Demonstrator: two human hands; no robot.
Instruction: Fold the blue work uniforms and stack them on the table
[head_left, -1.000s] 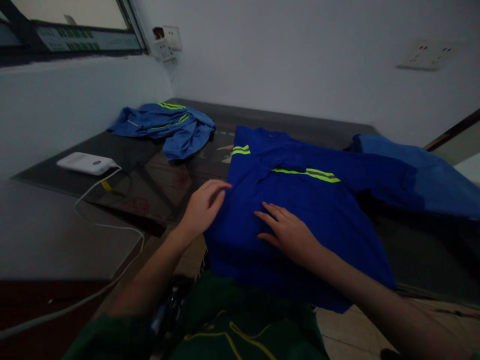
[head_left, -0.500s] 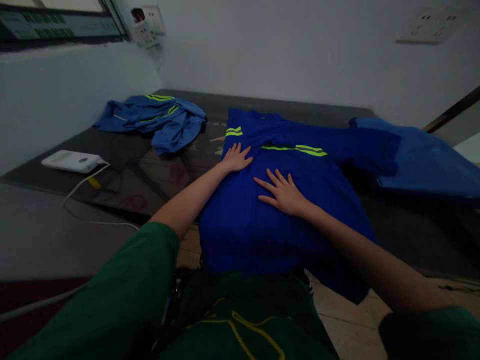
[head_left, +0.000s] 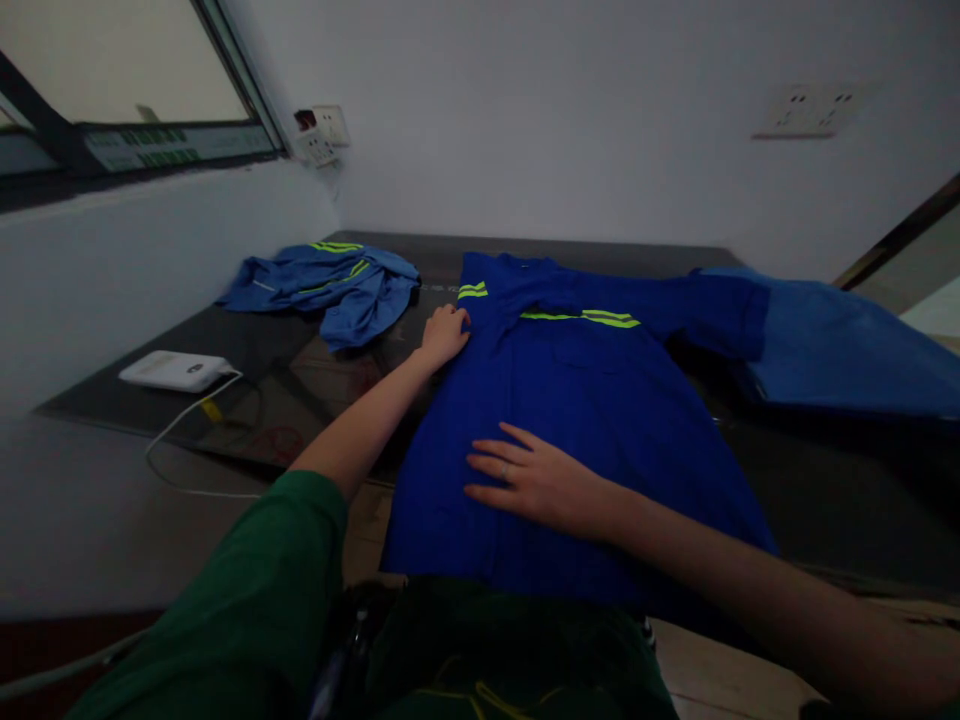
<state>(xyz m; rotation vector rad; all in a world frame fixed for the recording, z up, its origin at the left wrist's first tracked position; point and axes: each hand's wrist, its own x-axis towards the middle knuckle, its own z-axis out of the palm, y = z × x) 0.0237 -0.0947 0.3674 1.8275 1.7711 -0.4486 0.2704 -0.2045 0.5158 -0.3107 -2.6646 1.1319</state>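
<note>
A dark blue shirt [head_left: 592,400] with yellow-green stripes lies spread over the table, its lower part reaching the front edge by my body. My left hand [head_left: 445,337] rests at the shirt's left edge, just below the striped sleeve, with its fingers bent over the fabric; whether it pinches any cloth is hard to see. Flat on the lower front of the shirt lies my right hand [head_left: 536,478], fingers spread and pointing left, holding nothing. One sleeve stretches right, over a lighter blue folded cloth [head_left: 847,345].
On the dark table [head_left: 300,375], a crumpled blue garment [head_left: 337,285] lies at the back left. Nearer the left edge sits a white device [head_left: 178,370] with a white cable [head_left: 161,440] hanging off the table. Walls rise behind and to the left.
My left hand has moved to the shirt's left edge and its fingers have bent. My right hand has slid down the shirt toward my body. The camera view has tilted up.
</note>
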